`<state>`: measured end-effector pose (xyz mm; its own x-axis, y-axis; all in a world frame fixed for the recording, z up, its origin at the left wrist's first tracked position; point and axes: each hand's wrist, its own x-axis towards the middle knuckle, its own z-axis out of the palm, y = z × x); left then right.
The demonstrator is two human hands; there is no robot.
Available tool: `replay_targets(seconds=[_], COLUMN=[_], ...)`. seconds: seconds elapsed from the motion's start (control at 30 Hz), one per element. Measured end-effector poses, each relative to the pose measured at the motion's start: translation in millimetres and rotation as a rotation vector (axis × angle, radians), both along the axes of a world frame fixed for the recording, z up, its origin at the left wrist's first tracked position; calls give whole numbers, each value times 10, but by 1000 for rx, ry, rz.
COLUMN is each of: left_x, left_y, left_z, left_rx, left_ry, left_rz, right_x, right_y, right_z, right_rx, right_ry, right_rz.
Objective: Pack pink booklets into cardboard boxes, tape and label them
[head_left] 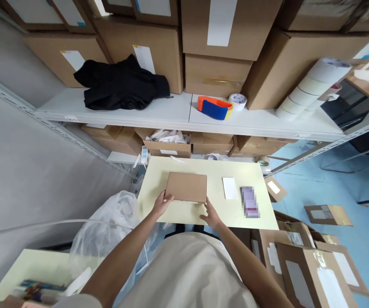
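Note:
A closed, plain brown cardboard box (186,187) is at the left part of a pale yellow table (216,167). At its near left corner is my left hand (162,204), with the thumb along the front edge and the fingers against the side. My right hand (211,215) is by the near right corner; a fingertip meets the box's side there, while the thumb and other fingers are spread apart. To the right of the box lie a white card (230,188) and a blurred-out purple item (250,202).
Behind the table, a shelf (171,112) carries large cartons (219,30), a black garment (123,85), an orange-and-blue strap (215,108) and tape rolls (313,87). Plastic film (104,222) bulges at left. Several cardboard boxes (300,265) crowd the floor at right.

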<state>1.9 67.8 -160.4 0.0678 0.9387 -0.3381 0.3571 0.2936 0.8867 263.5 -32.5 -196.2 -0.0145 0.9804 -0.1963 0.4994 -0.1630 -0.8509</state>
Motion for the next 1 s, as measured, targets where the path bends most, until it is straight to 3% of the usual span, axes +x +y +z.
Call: replay_targets(seconds=[0.13, 0.3, 0.4, 0.6, 0.7, 0.8, 1.0], left_x=[22, 106, 174, 199, 181, 186, 304], left_y=[-3, 83, 171, 294, 264, 220, 226], left_z=[192, 404, 373, 245, 251, 297, 436], left_rx=[176, 276, 241, 192, 307, 498, 598], left_ry=[83, 336, 428, 430, 435, 410, 453], left_rz=[-37, -154, -192, -212, -186, -225, -257], right_x=[-12, 188, 132, -14, -32, -68, -52], right_y=[65, 152, 237, 316, 214, 100, 40], right_z=[262, 647, 661, 607, 626, 636, 598], right_rx=[85, 63, -3, -20, 80, 203, 212], right_ry=[-18, -90, -141, -180, -258, -358, -380], right_rz=[-260, -365, -380, -394, -410, -300, -207])
